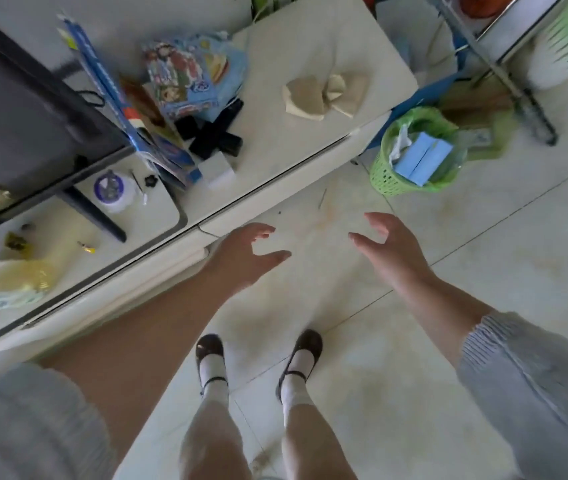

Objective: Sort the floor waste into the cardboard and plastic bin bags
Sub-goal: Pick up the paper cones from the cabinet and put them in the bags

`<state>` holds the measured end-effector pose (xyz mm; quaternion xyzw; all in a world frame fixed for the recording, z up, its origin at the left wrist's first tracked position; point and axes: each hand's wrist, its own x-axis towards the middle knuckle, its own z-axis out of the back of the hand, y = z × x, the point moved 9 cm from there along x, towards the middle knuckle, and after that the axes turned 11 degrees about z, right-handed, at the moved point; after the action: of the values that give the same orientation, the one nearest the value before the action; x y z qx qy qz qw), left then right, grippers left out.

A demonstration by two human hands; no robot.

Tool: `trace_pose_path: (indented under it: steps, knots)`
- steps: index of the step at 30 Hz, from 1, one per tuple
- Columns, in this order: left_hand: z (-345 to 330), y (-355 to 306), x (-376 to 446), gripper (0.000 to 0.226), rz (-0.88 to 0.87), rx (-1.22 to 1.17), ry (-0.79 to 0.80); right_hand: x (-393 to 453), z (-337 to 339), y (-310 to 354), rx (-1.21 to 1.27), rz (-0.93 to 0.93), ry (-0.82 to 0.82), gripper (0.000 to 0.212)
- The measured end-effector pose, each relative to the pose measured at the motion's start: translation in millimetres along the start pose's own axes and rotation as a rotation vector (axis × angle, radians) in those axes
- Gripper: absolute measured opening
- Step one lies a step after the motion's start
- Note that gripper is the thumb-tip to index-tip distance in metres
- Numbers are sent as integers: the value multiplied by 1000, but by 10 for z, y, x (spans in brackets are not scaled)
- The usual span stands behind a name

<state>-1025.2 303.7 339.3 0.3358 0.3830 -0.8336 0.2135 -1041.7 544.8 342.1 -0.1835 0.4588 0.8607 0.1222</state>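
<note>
Bright, even daylight; soft overall focus.
Motion blur smeared the worktop (310, 81) clutter and upper corners; wide-angle distortion bowed the edges; faint shadows lay on the glossy floor (483, 271) tiles.

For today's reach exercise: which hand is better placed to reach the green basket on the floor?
Probably the right hand: it is open, empty, and nearer the green basket than the left hand.

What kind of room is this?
Probably a room in someone's home: a white table cluttered with colourful picture books, a tiled floor, and a green wastebasket with a bag liner.
</note>
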Motion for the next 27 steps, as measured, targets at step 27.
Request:
trace_pose_path:
  steps: [27]
  knots:
    - [213, -1692, 3134, 106, -27, 566, -86, 3626, -91, 569, -818, 494, 461, 84]
